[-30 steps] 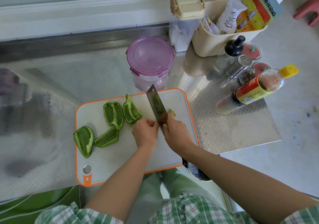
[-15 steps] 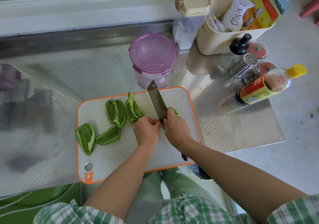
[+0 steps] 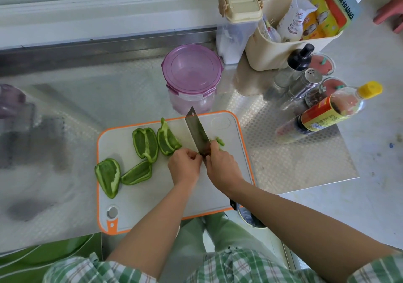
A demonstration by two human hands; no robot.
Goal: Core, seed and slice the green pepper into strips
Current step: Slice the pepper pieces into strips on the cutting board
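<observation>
A white cutting board (image 3: 135,204) with an orange rim lies on the steel counter. Several green pepper pieces rest on its left half, cut sides up: two at the left (image 3: 108,177) (image 3: 137,173) and two further back (image 3: 145,144) (image 3: 167,139). My right hand (image 3: 222,166) grips a cleaver (image 3: 196,130), blade edge down on the board and tip pointing away. My left hand (image 3: 185,165) sits curled against the blade's left side, holding a pepper piece that is hidden beneath it. A small green strip (image 3: 220,141) lies just right of the blade.
Behind the board stands a purple-lidded container (image 3: 192,69). At the back right are a cream-lidded box (image 3: 239,1), a beige basket of packets (image 3: 283,53), shakers (image 3: 305,79) and a yellow-capped sauce bottle (image 3: 327,112). A bin (image 3: 250,217) shows under my right forearm.
Both hands and the cleaver stay at the same spot on the board, blade shifting only slightly. The loose pepper pieces have not moved.
</observation>
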